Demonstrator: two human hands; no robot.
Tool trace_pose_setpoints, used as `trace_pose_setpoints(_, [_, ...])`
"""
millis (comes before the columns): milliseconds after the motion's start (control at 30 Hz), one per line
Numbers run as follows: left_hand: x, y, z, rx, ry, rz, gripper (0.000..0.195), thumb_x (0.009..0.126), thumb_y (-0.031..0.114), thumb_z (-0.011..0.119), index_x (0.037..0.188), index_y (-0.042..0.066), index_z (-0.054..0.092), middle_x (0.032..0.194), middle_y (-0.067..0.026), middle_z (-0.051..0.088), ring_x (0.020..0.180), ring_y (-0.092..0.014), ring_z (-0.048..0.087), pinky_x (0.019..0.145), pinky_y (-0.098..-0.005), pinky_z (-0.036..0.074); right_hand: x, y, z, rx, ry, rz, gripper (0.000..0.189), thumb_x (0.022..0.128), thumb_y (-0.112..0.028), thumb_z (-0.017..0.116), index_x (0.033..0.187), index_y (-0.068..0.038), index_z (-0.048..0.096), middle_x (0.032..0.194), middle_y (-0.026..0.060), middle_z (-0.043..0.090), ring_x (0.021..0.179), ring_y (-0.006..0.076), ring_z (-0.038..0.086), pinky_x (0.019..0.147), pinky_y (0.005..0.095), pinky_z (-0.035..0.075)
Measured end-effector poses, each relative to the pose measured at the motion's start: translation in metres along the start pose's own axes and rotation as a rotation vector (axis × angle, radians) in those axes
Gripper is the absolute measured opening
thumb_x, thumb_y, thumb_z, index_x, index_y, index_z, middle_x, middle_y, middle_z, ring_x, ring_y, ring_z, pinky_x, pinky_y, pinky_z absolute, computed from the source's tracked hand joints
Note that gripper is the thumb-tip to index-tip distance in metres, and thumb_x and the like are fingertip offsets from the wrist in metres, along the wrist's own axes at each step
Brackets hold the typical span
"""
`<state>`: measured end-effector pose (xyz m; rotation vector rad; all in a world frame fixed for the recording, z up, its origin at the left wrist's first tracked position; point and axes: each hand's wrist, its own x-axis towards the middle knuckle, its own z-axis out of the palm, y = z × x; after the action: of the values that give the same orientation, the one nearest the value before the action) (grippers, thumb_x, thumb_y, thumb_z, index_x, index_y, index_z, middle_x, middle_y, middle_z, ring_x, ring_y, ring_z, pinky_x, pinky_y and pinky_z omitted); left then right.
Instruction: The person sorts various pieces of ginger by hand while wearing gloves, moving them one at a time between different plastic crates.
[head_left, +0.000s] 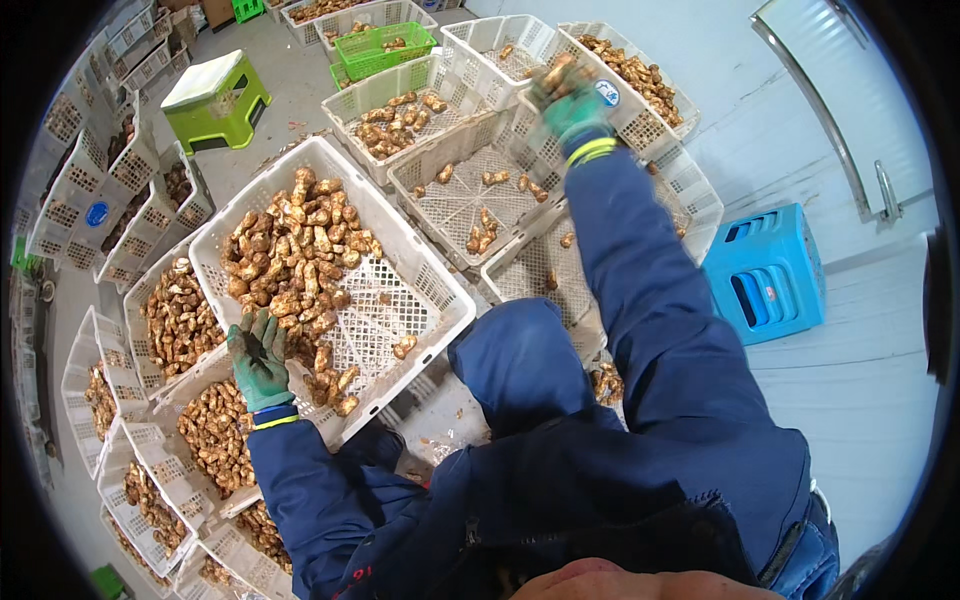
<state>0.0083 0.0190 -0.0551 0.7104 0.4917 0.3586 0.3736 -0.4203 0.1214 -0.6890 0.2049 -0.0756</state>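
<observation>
My left hand (259, 361), in a soiled green glove, lies at the left rim of a large white plastic crate (450, 300). Its fingers are apart beside a heap of brown-and-white mushrooms (292, 244), and nothing shows in its grasp. This crate is tilted in front of me, with bare mesh at its right side. Stretched out to the upper right, my right hand (574, 112) is blurred and also gloved in green. It holds some mushrooms (559, 75) above the crate walls there. Below it to the left, a greyish crate (457, 202) contains a few scattered mushrooms.
Mushroom-filled crates (169, 322) line my left side. Further crates stand ahead, including one with sparse mushrooms (397, 124) and a green basket (382, 49). A green step stool (214, 101) is at upper left, a blue stool (769, 274) by the pale wall at right.
</observation>
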Motion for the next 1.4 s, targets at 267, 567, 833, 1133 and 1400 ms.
trace_pose_setpoints(267, [0.001,-0.001,0.014,0.000,-0.009,0.039,0.061,0.094,0.043,0.053,0.133,-0.002,0.041,0.130,-0.0200,0.052,0.114,-0.032,0.057,0.096,-0.0409,0.050,-0.019,-0.007,0.012,-0.298,-0.307,0.035,0.033,0.093,-0.024,0.055,0.113,0.001,0.054,0.101,0.0261,0.064,0.095,0.0397,0.064,0.090,0.0486,0.053])
trace_pose_setpoints(567, [-0.014,0.044,-0.007,-0.184,0.141,0.224,0.044,0.094,0.035,0.054,0.117,-0.003,0.055,0.126,-0.0249,0.055,0.118,-0.039,0.052,0.101,-0.0519,0.043,-0.222,0.232,-0.013,-1.713,-1.216,0.217,0.041,0.094,-0.034,0.054,0.131,-0.015,0.053,0.106,0.0095,0.066,0.095,0.0187,0.064,0.085,0.0327,0.051])
trace_pose_setpoints(833, [-0.031,0.060,-0.010,-0.220,0.163,0.255,0.049,0.095,0.032,0.050,0.128,-0.005,0.045,0.132,-0.0283,0.048,0.121,-0.041,0.048,0.105,-0.0537,0.040,-0.279,0.326,-0.019,-1.762,-1.860,0.149,0.054,0.089,-0.038,0.052,0.138,-0.018,0.042,0.136,0.0164,0.048,0.118,0.0358,0.052,0.099,0.0418,0.043])
trace_pose_setpoints(1133, [-0.031,0.048,-0.006,-0.253,0.110,0.314,0.048,0.097,0.032,0.049,0.127,-0.005,0.046,0.126,-0.0285,0.052,0.117,-0.040,0.052,0.100,-0.0521,0.045,-0.337,0.368,-0.024,-2.084,-1.789,0.167,0.053,0.082,-0.039,0.060,0.124,-0.009,0.054,0.113,0.0166,0.063,0.105,0.0324,0.062,0.091,0.0434,0.047])
trace_pose_setpoints(1400, [-0.039,0.049,0.035,0.617,-0.034,0.162,0.046,0.094,0.023,0.054,0.134,0.001,0.045,0.127,-0.0160,0.057,0.118,-0.026,0.052,0.104,-0.0343,0.039,-0.197,0.268,-0.023,-1.432,-0.923,0.606,0.050,0.082,-0.046,0.067,0.113,-0.007,0.064,0.088,0.0073,0.066,0.076,0.0154,0.064,0.063,0.0295,0.053])
